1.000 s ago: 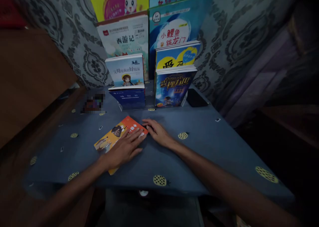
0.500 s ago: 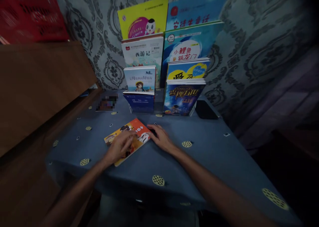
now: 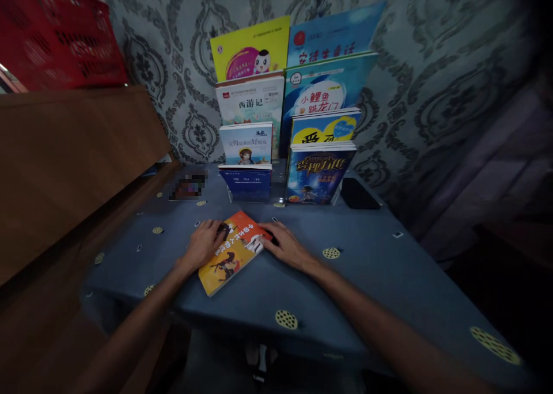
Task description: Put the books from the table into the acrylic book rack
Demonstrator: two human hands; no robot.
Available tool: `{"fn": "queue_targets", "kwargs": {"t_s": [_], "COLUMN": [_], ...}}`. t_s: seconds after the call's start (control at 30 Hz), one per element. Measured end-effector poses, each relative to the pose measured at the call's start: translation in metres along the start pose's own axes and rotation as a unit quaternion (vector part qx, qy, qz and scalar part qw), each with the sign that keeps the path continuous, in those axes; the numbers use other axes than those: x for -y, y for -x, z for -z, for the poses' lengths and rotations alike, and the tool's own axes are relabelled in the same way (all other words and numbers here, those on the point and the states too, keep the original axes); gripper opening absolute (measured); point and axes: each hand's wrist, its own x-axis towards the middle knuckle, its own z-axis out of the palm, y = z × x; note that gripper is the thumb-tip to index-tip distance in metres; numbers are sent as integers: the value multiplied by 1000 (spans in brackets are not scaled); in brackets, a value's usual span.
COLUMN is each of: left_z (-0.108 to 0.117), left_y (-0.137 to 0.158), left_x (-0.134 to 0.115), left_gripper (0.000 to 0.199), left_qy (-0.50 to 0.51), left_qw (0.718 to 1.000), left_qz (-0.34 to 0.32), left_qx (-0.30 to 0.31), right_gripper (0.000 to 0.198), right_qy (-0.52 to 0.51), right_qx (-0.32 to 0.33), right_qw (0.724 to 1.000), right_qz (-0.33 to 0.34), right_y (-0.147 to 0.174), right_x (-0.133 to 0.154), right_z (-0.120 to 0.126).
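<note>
An orange and yellow paperback book (image 3: 233,256) lies slantwise on the cloth-covered table (image 3: 345,302), its illustrated cover facing up. My left hand (image 3: 204,244) grips its left edge, fingers curled towards the upper left. At the upper right corner, my right hand (image 3: 285,245) holds the book between thumb and fingers. The undersides of both hands' fingers are partly hidden. Beyond the book stands a clear tiered rack of books, with a dark blue book (image 3: 246,184) front left and a blue-purple book (image 3: 317,176) front right.
A black flat object (image 3: 359,193) lies right of the rack. A blurred-out item (image 3: 189,186) rests at the table's back left. A red basket (image 3: 64,42) sits on a brown wooden surface (image 3: 78,169) at left. Patterned wallpaper rises behind the rack.
My left hand has moved from over the middle of the cover to the book's left edge, uncovering the title. My right hand stays at the right corner. The view has shifted slightly.
</note>
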Motion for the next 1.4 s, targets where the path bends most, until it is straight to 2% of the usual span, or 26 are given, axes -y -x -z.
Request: {"fn": "queue_targets", "kwargs": {"t_s": [0.23,0.4,0.47,0.53,0.57,0.67,0.73,0.8,0.9,1.0,1.07,1.13,1.23,1.4], "left_z": [5,1,-1,-3,-4,-5,-3,-1,3,5,6,5,4,1], "left_y": [-24,-40,-43,-43,-42,-37,-33,-29,-26,-23,-23,-22,-21,-21], "left_x": [-8,9,16,19,18,12,7,1,-6,-12,-14,-16,-16,-14], "left_gripper": [42,51,54,54,54,50,43,32,19,15,15,16,22,18], "left_qy": [-23,103,186,294,354,511,582,628,670,693,706,714,715,719], "left_qw": [995,985,969,934,907,810,751,708,665,632,616,606,601,597], "left_qz": [68,83,95,132,156,227,253,269,292,319,328,334,343,345], "left_qx": [74,110,131,155,164,177,185,180,153,134,120,106,99,85], "right_gripper": [42,41,42,43,44,48,57,68,77,69,57,48,47,43], "right_qy": [26,28,26,21,14,-33,-100,-206,-392,-522,-569,-594,-611,-621], "right_qx": [13,16,15,17,17,0,-30,-59,-78,-97,-87,-64,-50,-41], "right_qw": [1000,999,999,1000,1000,999,992,967,887,806,776,761,750,747], "right_qz": [11,18,19,16,13,-16,-67,-136,-230,-262,-259,-254,-249,-236], "right_y": [2,4,4,5,5,5,4,1,-3,-5,-4,-3,-2,-1], "right_x": [0,-4,-5,-3,-3,0,2,3,7,15,21,25,28,26], "right_z": [-2,-5,-5,-5,-4,-4,-5,-6,-9,-8,-6,-4,-4,-5]}}
